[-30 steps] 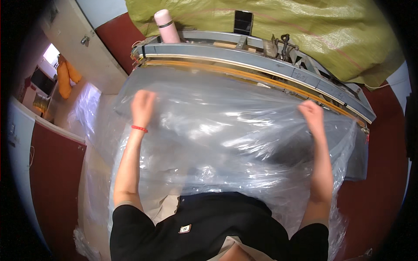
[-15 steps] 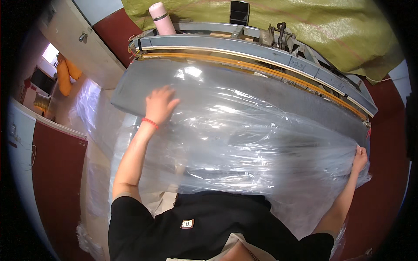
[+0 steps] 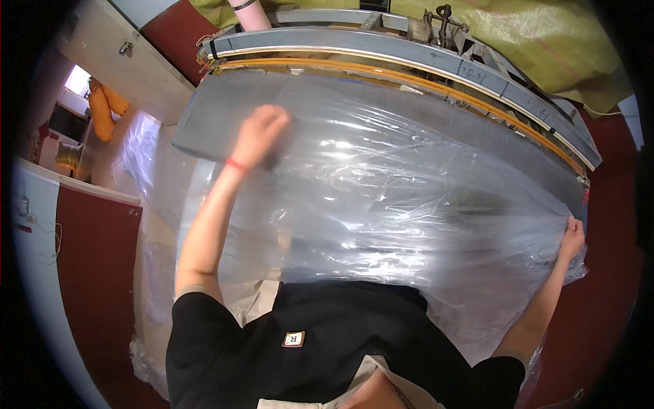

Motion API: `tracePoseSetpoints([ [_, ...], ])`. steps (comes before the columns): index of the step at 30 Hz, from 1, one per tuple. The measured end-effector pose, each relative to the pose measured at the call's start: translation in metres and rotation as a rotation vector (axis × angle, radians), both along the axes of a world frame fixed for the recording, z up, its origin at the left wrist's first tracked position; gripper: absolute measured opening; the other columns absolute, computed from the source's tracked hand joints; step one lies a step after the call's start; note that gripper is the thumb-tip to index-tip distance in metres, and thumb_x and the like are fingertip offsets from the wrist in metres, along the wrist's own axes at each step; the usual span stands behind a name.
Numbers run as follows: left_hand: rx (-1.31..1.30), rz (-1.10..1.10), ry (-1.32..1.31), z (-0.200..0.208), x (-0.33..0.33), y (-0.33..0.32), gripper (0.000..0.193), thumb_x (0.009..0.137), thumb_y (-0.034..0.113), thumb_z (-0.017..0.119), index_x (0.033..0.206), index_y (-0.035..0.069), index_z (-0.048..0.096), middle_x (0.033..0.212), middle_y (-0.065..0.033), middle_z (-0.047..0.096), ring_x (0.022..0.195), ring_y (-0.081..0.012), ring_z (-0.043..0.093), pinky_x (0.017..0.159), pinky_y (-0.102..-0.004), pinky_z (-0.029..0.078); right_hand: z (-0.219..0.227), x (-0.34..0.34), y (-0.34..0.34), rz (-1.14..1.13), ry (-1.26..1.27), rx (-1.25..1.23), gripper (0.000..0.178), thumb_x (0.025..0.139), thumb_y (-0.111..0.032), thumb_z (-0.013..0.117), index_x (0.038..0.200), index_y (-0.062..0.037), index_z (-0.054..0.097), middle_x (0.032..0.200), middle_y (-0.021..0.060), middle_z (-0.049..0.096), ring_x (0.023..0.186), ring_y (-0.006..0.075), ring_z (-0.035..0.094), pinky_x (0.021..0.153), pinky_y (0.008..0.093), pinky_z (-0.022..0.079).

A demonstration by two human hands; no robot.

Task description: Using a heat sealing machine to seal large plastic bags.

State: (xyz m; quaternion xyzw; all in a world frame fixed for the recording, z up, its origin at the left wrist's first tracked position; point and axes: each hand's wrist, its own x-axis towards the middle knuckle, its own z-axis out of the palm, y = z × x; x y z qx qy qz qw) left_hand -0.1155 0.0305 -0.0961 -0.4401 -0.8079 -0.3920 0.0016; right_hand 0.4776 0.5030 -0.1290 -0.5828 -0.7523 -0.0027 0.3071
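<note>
A wide sheet of clear plastic film (image 3: 368, 184) lies wrinkled over a grey padded work surface (image 3: 211, 109) in front of me. At the right end my right hand (image 3: 574, 238) pinches the film's edge, and creases fan out from its fingers. Over the left part is my left hand (image 3: 262, 136), with a red bracelet at its wrist. Its fingers are curled in and slightly blurred; whether film is between them is hidden. The film's near side reaches down to my black shirt (image 3: 340, 327).
Behind the surface runs a long grey metal bar (image 3: 340, 42) with an orange strip (image 3: 327, 66) along it. A pink bottle (image 3: 252, 15) and a rusty metal clamp (image 3: 443, 26) are at the back. A yellow-green woven sheet (image 3: 538, 48) hangs behind. A door (image 3: 129, 61) stands at left.
My left hand has lifted slightly and curled from a spread pose. My right hand keeps its pinch on the film. The view has tilted slightly, so the metal bar sits higher.
</note>
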Motion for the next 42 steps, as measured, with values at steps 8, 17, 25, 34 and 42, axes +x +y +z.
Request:
tracePoseSetpoints([
  [8,-0.197,-0.107,-0.052,0.0,0.092,-0.014,0.02,0.07,0.007,0.066,0.088,0.001,0.058,0.074,-0.0039,0.052,0.068,-0.0103,0.049,0.057,-0.0232,0.04,0.004,-0.006,-0.002,0.022,-0.012,0.0,0.03,0.082,-0.035,0.05,0.083,-0.0057,0.056,0.07,0.0158,0.055,0.06,0.0273,0.05,0.058,0.0356,0.04],
  [17,0.249,-0.184,-0.82,0.036,0.059,0.013,0.012,0.088,0.019,0.047,0.089,0.008,0.043,0.076,-0.0037,0.055,0.06,-0.0108,0.053,0.054,-0.0225,0.041,0.005,-0.009,-0.006,-0.067,-0.002,-0.025,0.031,0.081,-0.038,0.049,0.083,-0.0077,0.055,0.072,0.0153,0.056,0.062,0.0301,0.052,0.058,0.0379,0.04],
  [25,-0.6,-0.237,0.247,0.049,-0.043,0.017,0.017,0.074,0.021,0.064,0.078,0.005,0.058,0.06,-0.0068,0.055,0.059,-0.0136,0.056,0.052,-0.0281,0.042,-0.001,-0.003,0.002,-0.032,0.045,-0.041,0.029,0.082,-0.034,0.05,0.083,-0.0054,0.055,0.07,0.0162,0.054,0.059,0.0276,0.048,0.057,0.0359,0.039],
  [34,0.297,0.106,-0.733,-0.026,-0.093,0.046,0.004,0.078,0.008,0.057,0.079,0.008,0.053,0.064,0.0012,0.054,0.048,-0.0037,0.043,0.043,-0.0156,0.032,-0.007,0.014,0.008,0.012,0.107,-0.022,0.026,0.082,-0.029,0.054,0.082,-0.0023,0.055,0.068,0.0117,0.054,0.06,0.0176,0.048,0.059,0.0301,0.04],
  [42,-0.067,0.32,0.074,-0.024,-0.058,0.071,0.01,0.072,0.008,0.062,0.078,0.004,0.055,0.063,-0.0033,0.055,0.057,-0.0138,0.053,0.053,-0.0258,0.042,-0.016,0.085,-0.007,0.046,0.206,-0.124,0.024,0.081,-0.024,0.057,0.078,0.0,0.056,0.066,0.0004,0.05,0.065,0.0076,0.043,0.062,0.0218,0.038],
])
